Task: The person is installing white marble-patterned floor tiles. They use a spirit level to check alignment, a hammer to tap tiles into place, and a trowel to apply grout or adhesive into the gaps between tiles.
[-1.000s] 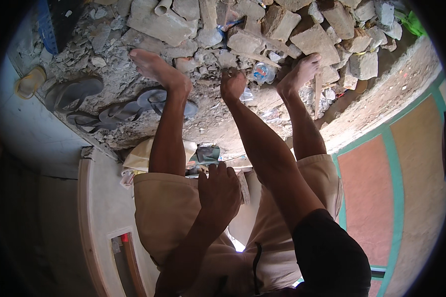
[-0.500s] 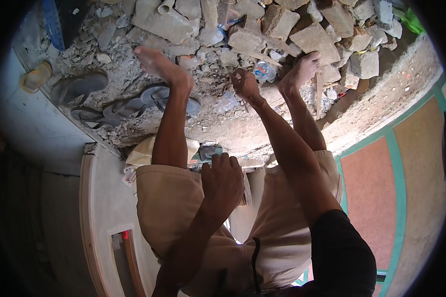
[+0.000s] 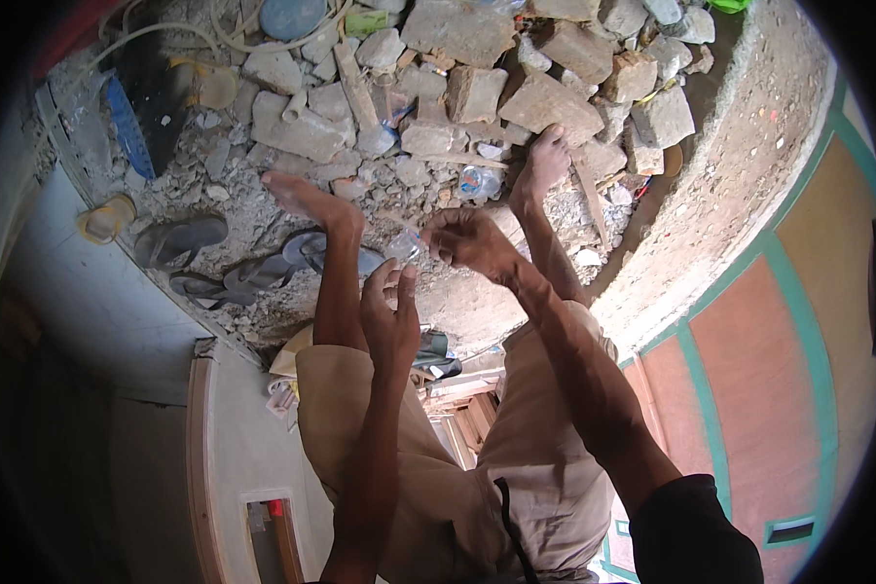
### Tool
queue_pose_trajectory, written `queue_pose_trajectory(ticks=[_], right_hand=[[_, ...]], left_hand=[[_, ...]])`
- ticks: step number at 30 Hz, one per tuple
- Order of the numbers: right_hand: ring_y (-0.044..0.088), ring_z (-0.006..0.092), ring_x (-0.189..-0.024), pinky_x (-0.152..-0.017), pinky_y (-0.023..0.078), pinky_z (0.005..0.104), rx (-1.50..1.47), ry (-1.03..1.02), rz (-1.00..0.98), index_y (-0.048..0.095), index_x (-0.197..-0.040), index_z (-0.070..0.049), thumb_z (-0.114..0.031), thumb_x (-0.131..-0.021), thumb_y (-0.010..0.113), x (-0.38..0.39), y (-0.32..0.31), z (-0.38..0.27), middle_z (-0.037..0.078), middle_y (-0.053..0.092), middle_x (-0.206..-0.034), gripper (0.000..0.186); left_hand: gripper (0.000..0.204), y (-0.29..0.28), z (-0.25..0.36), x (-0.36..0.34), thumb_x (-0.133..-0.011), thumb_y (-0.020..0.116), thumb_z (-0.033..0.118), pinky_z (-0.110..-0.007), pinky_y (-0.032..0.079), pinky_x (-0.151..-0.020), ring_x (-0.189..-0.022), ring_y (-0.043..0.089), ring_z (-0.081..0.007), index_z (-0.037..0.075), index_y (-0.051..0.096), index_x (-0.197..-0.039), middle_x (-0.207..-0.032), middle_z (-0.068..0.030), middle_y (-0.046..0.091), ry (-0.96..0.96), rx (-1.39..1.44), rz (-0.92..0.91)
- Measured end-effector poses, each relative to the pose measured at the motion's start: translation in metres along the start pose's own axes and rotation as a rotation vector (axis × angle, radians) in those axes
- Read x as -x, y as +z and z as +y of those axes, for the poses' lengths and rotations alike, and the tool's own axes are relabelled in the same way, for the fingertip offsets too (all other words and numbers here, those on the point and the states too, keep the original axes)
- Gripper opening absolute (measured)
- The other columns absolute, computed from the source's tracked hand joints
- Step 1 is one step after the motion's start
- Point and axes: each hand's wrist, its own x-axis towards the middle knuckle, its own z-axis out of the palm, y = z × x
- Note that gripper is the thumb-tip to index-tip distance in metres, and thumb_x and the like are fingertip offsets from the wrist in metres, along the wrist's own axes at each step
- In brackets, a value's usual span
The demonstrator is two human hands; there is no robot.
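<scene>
My right hand (image 3: 472, 240) is over the rubble between my bare feet, its fingers curled and closed. Whatever they may hold is hidden or too small to make out. Lower and to the left, my left hand (image 3: 391, 316) is raised in front of my left knee, fingers apart and nothing in it. A crumpled piece of clear plastic (image 3: 404, 244) lies on the ground just left of the right hand. Beyond that hand is a clear plastic container (image 3: 480, 182) with blue and red markings.
Broken masonry blocks (image 3: 552, 105) are heaped ahead and to the right. Dark flip-flops (image 3: 187, 239) and a tan sandal (image 3: 106, 220) lie at left. A wooden strip (image 3: 355, 86) and a blue strip (image 3: 129, 127) rest among debris. A rough ledge (image 3: 720, 190) curves along the right.
My left hand has lifted from over my lap toward the right hand, its fingers spreading. The right hand has drawn back toward me. The view has tilted farther ahead, showing more rubble.
</scene>
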Motion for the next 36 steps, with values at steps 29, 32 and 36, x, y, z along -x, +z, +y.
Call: queue_pose_trajectory(ticks=[29,32,36], right_hand=[[0.063,0.0441,-0.080,-0.070,0.050,0.0477,0.396,-0.437,0.380,0.064,-0.092,0.001,-0.004,-0.087,0.056,0.162,0.046,-0.025,0.025,0.064,-0.085,0.011],[0.064,0.0419,-0.081,-0.070,0.051,0.0457,0.532,-0.597,0.309,0.064,-0.095,0.000,-0.003,-0.086,0.057,0.200,0.046,-0.036,0.022,0.066,-0.088,0.013],[0.065,0.0389,-0.082,-0.068,0.052,0.0429,0.805,-0.661,0.047,0.066,-0.100,0.000,-0.002,-0.085,0.058,0.285,0.060,-0.077,0.018,0.067,-0.094,0.017]], left_hand=[[0.026,-0.002,0.056,0.036,-0.095,0.063,0.033,-0.021,0.040,-0.061,-0.074,0.057,-0.0058,0.007,0.065,-0.094,-0.082,0.0015,0.064,-0.184,0.553,-0.268],[0.029,-0.016,0.073,0.066,-0.094,0.064,0.034,-0.021,0.040,-0.061,-0.070,0.056,-0.0053,0.006,0.067,-0.091,-0.078,0.0019,0.064,-0.228,0.609,-0.359],[0.027,-0.060,0.102,0.126,-0.095,0.063,0.029,-0.021,0.041,-0.060,-0.068,0.054,-0.0052,0.004,0.069,-0.088,-0.073,0.0018,0.063,-0.027,0.371,-0.533]])
